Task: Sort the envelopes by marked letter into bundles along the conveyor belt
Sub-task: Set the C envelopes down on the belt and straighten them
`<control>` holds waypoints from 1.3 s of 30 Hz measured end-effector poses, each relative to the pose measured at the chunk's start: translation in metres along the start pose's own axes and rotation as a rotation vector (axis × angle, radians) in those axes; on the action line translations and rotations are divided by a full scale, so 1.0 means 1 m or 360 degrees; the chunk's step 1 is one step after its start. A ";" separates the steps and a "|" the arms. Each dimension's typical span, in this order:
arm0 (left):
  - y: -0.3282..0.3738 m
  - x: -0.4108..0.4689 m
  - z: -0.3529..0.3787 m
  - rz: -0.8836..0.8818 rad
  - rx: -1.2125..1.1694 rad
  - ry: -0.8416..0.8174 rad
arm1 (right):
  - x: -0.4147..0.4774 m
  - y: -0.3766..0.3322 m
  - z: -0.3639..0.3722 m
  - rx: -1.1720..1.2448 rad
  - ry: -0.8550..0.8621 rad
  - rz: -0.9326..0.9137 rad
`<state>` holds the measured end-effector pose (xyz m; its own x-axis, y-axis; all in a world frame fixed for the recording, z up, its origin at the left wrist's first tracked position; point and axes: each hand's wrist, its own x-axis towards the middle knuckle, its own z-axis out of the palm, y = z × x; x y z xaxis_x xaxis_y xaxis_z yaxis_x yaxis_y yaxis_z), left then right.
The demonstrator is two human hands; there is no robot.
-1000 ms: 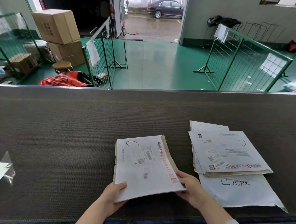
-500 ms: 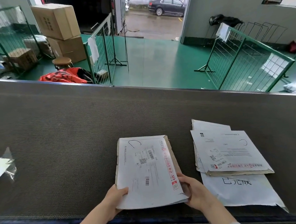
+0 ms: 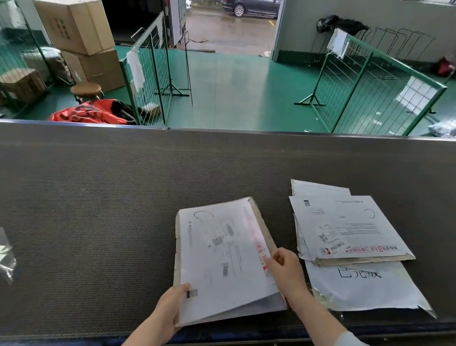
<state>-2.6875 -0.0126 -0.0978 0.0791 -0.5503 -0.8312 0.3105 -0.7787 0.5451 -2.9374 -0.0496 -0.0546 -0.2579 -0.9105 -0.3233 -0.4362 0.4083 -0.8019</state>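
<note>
daylight from open doorway | soft shadows | held envelope motion-blurred | wide-angle edge bending | floor sheen

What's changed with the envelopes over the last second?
The right hand moved forward along the right edge of the stack and now pinches the top envelope, apparently lifting that side. The left hand keeps its grip on the near left corner. The sorted pile to the right and the belt are unchanged.
</note>
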 end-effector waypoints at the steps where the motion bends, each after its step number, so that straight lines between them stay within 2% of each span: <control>1: -0.001 0.001 0.000 0.0000 -0.0025 -0.0002 | 0.001 -0.003 -0.001 0.0029 0.0065 -0.0071; 7: -0.006 0.006 0.000 0.0033 -0.0039 0.0007 | 0.011 -0.021 -0.019 0.0531 0.0641 -0.0034; 10: -0.004 0.002 0.002 0.0036 0.0014 0.0023 | 0.021 -0.013 -0.032 0.0702 0.1001 0.0129; 13: -0.002 0.001 0.003 0.0036 0.0030 0.0036 | 0.028 0.004 -0.044 0.0881 0.1144 0.0389; 16: -0.002 0.004 0.003 0.0038 0.0039 0.0039 | 0.030 0.023 -0.048 0.1052 0.1057 0.0616; 19: -0.003 0.004 0.003 0.0060 0.0030 0.0025 | 0.024 0.031 -0.040 0.0905 0.0906 0.0817; 20: -0.002 0.003 0.003 0.0075 0.0039 0.0023 | 0.022 0.032 -0.036 0.0867 0.0780 0.0843; 24: 0.000 -0.002 0.004 0.0094 0.0063 0.0023 | 0.008 0.027 -0.019 0.0710 -0.0004 0.0811; 28: 0.000 -0.002 0.003 0.0108 0.0064 0.0033 | 0.001 0.021 -0.007 0.0363 -0.0338 0.0627; 33: -0.003 0.002 0.004 0.0192 0.0083 0.0057 | 0.000 0.016 -0.006 0.0312 -0.0387 0.0475; 39: -0.007 0.005 0.004 0.0317 0.0157 0.0076 | 0.004 0.010 -0.005 0.0473 -0.0264 0.0529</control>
<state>-2.6928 -0.0115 -0.1057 0.1752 -0.6829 -0.7092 0.1901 -0.6833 0.7050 -2.9476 -0.0489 -0.0614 -0.1896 -0.7420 -0.6431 -0.0814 0.6646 -0.7428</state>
